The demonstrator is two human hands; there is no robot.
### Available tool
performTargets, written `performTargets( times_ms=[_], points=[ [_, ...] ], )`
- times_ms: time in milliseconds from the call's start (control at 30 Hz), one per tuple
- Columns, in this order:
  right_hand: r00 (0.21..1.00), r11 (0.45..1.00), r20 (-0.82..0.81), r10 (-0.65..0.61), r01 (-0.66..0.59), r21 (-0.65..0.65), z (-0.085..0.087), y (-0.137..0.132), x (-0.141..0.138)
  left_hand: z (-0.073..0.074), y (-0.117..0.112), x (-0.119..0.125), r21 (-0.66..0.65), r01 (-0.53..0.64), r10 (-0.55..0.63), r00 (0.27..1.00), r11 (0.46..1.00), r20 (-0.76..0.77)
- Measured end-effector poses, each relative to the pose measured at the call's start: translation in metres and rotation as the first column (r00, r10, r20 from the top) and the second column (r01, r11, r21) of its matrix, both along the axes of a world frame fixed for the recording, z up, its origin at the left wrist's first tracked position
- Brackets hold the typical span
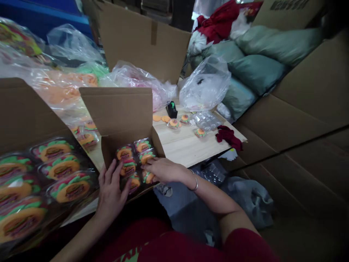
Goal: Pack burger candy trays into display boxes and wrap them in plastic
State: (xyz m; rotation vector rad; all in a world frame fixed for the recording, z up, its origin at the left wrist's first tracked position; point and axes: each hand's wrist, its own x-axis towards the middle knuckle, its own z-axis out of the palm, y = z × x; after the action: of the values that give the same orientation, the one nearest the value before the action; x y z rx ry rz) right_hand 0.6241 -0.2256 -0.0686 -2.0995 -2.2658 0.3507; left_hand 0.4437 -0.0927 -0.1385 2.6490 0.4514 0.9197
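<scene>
A small cardboard box (120,112) stands open at the near edge of a wooden table (185,145), filled with several burger-shaped sweets in clear blister packs (128,163). My left hand (110,191) lies flat against the box's front left side, fingers spread. My right hand (163,169) reaches in from the right, and its fingers press on a pack (148,177) at the box's right edge. A bangle (195,183) circles my right wrist.
A large carton (24,120) at left holds several bigger burger packs (60,167). Loose packs (174,123), a black tape dispenser (171,109), clear plastic bags (205,85) and a red cloth (229,136) lie on the table. Big cardboard sheets and grey-green sacks (253,69) stand at right.
</scene>
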Motion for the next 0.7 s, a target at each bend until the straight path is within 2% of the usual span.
performTargets(
  times_ms=[67,233,300,400,467,533,600,700],
  points=[
    [1.0,0.999,-0.023,-0.021,0.02,-0.032,0.0,0.002,0.004,-0.001,0.003,0.0,0.014,0.011,-0.011,1.0,1.0,0.013],
    [0.985,0.971,-0.167,-0.036,-0.005,-0.239,0.009,-0.001,0.013,0.001,0.008,0.001,0.088,0.125,-0.125,0.992,0.988,0.001],
    [0.962,0.979,-0.267,-0.048,-0.008,-0.203,0.011,-0.008,0.019,0.002,0.008,0.001,0.103,0.146,-0.144,0.989,0.984,-0.028],
    [0.93,0.997,-0.36,-0.073,0.062,-0.041,0.012,-0.021,0.023,0.005,0.006,0.002,0.094,0.139,-0.134,0.989,0.986,-0.057],
    [0.94,0.992,-0.323,-0.113,0.124,0.015,0.01,-0.027,0.019,0.007,0.004,0.002,0.072,0.13,-0.125,0.99,0.989,-0.071],
    [0.958,0.987,-0.241,-0.156,0.157,-0.015,0.006,-0.031,0.011,0.009,0.002,0.002,0.052,0.115,-0.11,0.99,0.992,-0.086],
    [0.969,0.986,-0.179,-0.169,0.164,-0.044,-0.001,-0.032,0.003,0.011,0.0,0.002,0.038,0.101,-0.097,0.99,0.994,-0.098],
    [0.981,0.987,-0.117,-0.155,0.159,0.028,-0.012,-0.033,-0.009,0.012,-0.001,0.002,0.033,0.097,-0.093,0.99,0.995,-0.108]
  ],
)
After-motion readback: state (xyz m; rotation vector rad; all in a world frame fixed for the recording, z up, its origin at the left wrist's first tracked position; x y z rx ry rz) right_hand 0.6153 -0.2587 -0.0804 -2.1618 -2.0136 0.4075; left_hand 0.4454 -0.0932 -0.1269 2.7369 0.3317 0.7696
